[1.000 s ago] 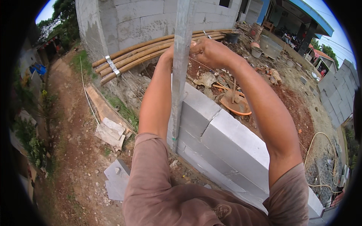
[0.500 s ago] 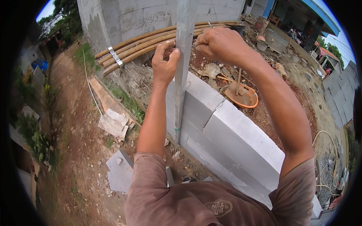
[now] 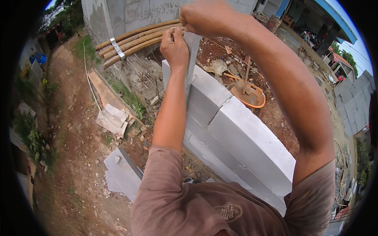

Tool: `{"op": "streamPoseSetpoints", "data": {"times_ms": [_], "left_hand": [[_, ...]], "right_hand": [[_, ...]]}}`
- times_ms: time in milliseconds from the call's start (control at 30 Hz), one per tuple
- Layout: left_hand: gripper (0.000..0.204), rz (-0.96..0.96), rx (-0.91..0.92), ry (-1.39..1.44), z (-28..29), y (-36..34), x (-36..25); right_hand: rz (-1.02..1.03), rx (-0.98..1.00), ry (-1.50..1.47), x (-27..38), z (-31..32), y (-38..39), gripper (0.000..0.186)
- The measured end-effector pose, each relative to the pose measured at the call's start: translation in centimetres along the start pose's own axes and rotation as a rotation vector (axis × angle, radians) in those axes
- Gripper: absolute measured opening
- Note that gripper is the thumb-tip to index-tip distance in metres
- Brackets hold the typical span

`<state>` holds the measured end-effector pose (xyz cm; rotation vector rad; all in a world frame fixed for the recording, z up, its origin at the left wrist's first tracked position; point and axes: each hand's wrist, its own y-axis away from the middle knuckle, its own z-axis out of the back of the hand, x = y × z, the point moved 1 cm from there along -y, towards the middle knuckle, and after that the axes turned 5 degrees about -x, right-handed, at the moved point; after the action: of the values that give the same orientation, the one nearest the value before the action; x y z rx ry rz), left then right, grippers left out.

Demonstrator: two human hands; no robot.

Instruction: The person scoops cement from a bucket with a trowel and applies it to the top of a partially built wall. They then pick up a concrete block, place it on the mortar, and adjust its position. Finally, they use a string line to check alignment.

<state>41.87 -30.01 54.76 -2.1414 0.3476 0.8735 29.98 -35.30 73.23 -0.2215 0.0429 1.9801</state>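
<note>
A grey metal post (image 3: 193, 45) rises beside a low wall of pale lightweight blocks (image 3: 252, 131). My left hand (image 3: 176, 49) is at the post's left side, thumb and fingertips pinched together around something too small to make out. Against it, over the upper part of the post, my right hand (image 3: 204, 17) is closed in a fist. Whatever that fist holds is hidden. A thin line (image 3: 236, 57) slants down to the right from near the post, and I cannot tell whether either hand holds it.
Bamboo poles (image 3: 145, 37) bound by a metal strap (image 3: 117, 48) lie along the grey wall (image 3: 136, 15) behind. Beyond the blocks sits an orange tub (image 3: 258, 98) with mortar and a wooden handle. Loose block pieces (image 3: 122, 173) and flat boards (image 3: 112, 120) lie left on the dirt.
My right hand has moved up and left across the post to meet my left hand. The left hand has risen slightly, its fingers closing from a loose curl into a pinch.
</note>
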Motion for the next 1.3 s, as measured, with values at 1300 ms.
{"op": "streamPoseSetpoints", "data": {"times_ms": [1300], "left_hand": [[0.017,-0.152,-0.197,0.208,-1.4,2.3,-0.7]], "right_hand": [[0.276,-0.617,0.037,-2.1,-5.1,4.5,0.017]]}}
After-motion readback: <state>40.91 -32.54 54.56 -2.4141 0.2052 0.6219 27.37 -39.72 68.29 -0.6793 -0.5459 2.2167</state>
